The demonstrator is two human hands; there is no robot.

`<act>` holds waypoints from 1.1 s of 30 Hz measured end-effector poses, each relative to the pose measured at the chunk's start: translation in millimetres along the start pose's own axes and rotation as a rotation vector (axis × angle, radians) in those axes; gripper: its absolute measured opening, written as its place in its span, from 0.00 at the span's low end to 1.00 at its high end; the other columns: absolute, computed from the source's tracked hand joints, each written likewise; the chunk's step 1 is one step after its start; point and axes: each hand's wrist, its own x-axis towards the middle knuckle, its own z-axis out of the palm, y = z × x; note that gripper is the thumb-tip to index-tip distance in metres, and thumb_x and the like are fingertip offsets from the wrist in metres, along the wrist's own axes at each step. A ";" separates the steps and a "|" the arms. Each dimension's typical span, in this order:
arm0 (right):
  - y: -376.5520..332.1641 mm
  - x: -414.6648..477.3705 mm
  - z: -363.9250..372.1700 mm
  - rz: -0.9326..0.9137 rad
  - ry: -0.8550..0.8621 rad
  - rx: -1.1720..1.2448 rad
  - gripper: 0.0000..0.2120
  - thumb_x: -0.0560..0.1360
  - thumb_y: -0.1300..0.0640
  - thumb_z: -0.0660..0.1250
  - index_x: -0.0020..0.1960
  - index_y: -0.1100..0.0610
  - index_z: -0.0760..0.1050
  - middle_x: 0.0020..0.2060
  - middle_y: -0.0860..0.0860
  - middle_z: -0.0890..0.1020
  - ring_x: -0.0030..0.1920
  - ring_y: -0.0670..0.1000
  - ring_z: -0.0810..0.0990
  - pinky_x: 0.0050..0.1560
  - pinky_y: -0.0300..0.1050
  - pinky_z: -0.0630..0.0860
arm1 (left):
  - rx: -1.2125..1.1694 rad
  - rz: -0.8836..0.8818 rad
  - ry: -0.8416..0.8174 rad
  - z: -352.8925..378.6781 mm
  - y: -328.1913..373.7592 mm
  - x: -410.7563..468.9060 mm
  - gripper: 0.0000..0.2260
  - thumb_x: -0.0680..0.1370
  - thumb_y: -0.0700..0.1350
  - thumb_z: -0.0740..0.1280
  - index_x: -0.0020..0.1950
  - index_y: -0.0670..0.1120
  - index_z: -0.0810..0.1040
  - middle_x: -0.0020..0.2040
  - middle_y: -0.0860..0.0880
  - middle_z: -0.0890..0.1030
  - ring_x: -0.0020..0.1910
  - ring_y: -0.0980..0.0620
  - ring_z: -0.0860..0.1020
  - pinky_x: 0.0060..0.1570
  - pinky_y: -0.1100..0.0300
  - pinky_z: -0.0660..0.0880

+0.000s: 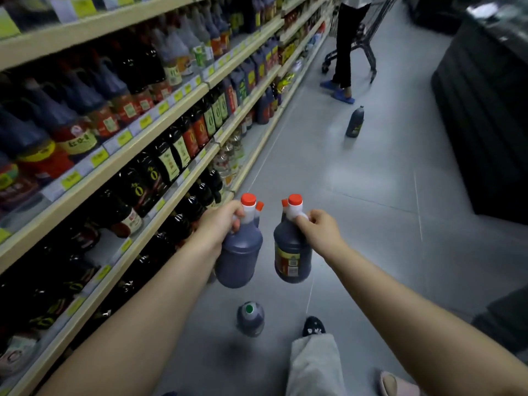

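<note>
My left hand (221, 221) grips the white neck handle of a large dark sauce jug with an orange cap (238, 255). My right hand (321, 228) holds a matching jug (291, 252) the same way; its yellow and red label faces me. A second orange cap shows behind each jug's neck, so each hand may carry two. Both jugs hang in the air over the grey aisle floor, side by side and slightly apart.
Shelves (160, 110) packed with dark sauce bottles run along the left. A green-capped bottle (251, 318) stands on the floor below the jugs, another bottle (355, 122) farther down the aisle. A person (347, 50) with a cart (368, 32) stands ahead. Dark counter (485, 95) on the right.
</note>
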 end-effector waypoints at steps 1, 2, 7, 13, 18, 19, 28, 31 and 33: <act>0.7 18.5 -8.9 -0.003 -0.005 -0.008 0.20 0.73 0.40 0.64 0.35 0.55 0.67 0.30 0.49 0.72 0.33 0.50 0.71 0.35 0.44 0.65 | -0.009 -0.004 0.010 14.2 8.4 13.1 0.12 0.67 0.42 0.64 0.24 0.44 0.67 0.19 0.50 0.67 0.22 0.51 0.63 0.27 0.61 0.60; 1.1 37.8 -18.7 -0.006 -0.010 -0.010 0.21 0.73 0.39 0.64 0.34 0.55 0.66 0.29 0.49 0.71 0.33 0.50 0.70 0.34 0.44 0.65 | -0.025 -0.007 0.016 29.1 17.9 27.2 0.11 0.67 0.42 0.63 0.24 0.44 0.67 0.20 0.50 0.67 0.23 0.51 0.63 0.27 0.60 0.60; 0.8 132.5 -70.7 -0.010 -0.042 -0.022 0.20 0.75 0.41 0.64 0.33 0.54 0.65 0.29 0.49 0.71 0.33 0.51 0.70 0.36 0.45 0.66 | -0.080 -0.031 0.035 107.0 72.2 90.5 0.10 0.67 0.40 0.62 0.26 0.44 0.67 0.20 0.50 0.67 0.23 0.51 0.63 0.25 0.61 0.59; -12.6 240.3 -119.7 0.012 -0.038 -0.050 0.15 0.75 0.50 0.66 0.33 0.55 0.67 0.29 0.49 0.73 0.34 0.51 0.72 0.33 0.42 0.67 | -0.184 -0.011 0.009 173.5 137.2 165.0 0.10 0.70 0.39 0.61 0.29 0.45 0.68 0.20 0.50 0.66 0.19 0.55 0.63 0.17 0.68 0.59; -26.7 335.4 -143.8 0.025 -0.008 -0.014 0.21 0.75 0.46 0.65 0.30 0.55 0.63 0.26 0.50 0.68 0.30 0.50 0.68 0.32 0.43 0.64 | -0.175 -0.012 0.000 213.4 184.9 238.4 0.05 0.68 0.40 0.64 0.32 0.44 0.70 0.20 0.50 0.68 0.22 0.53 0.65 0.16 0.70 0.58; -30.4 354.2 -146.5 0.029 -0.009 -0.010 0.21 0.75 0.45 0.65 0.30 0.55 0.63 0.26 0.50 0.68 0.31 0.51 0.68 0.32 0.43 0.64 | -0.186 -0.014 0.001 220.2 193.9 254.3 0.04 0.68 0.39 0.64 0.33 0.43 0.71 0.20 0.50 0.68 0.22 0.53 0.65 0.17 0.70 0.58; -79.8 527.3 -160.5 0.048 -0.030 -0.041 0.10 0.72 0.54 0.67 0.36 0.54 0.69 0.32 0.52 0.75 0.41 0.54 0.77 0.44 0.51 0.76 | -0.143 0.026 0.008 262.3 292.6 396.5 0.10 0.67 0.42 0.65 0.27 0.46 0.67 0.23 0.48 0.68 0.23 0.53 0.65 0.25 0.64 0.60; -101.4 580.9 -166.0 0.039 -0.018 -0.052 0.06 0.72 0.56 0.67 0.40 0.56 0.71 0.35 0.52 0.74 0.43 0.54 0.77 0.48 0.52 0.78 | -0.106 0.071 0.029 273.8 328.9 435.1 0.11 0.68 0.41 0.65 0.27 0.45 0.67 0.24 0.47 0.68 0.21 0.54 0.64 0.23 0.64 0.58; -116.6 615.9 -169.0 0.017 -0.011 -0.045 0.06 0.73 0.57 0.67 0.43 0.58 0.71 0.35 0.52 0.74 0.42 0.54 0.77 0.47 0.51 0.77 | -0.099 0.094 0.044 279.6 349.3 461.0 0.11 0.68 0.41 0.65 0.27 0.44 0.68 0.23 0.47 0.69 0.20 0.54 0.65 0.23 0.64 0.59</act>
